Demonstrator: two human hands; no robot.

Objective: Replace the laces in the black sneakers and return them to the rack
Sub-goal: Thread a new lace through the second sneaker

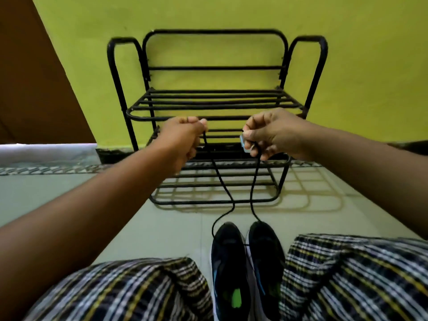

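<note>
Two black sneakers (245, 267) stand side by side on the floor between my knees, toes pointing toward the rack. A black lace (220, 179) rises from them in two strands. My left hand (183, 140) pinches the end of the left strand, raised in front of the rack. My right hand (271, 133) grips the right strand together with a small light-blue item (243, 142). The black metal shoe rack (215, 107) stands against the green wall with its shelves bare.
A pale tiled floor (139, 223) runs from my legs to the rack. A checked cloth (361, 279) covers both my knees at the bottom. A brown door or panel (30, 77) fills the left side. A low white step (46, 151) lies left of the rack.
</note>
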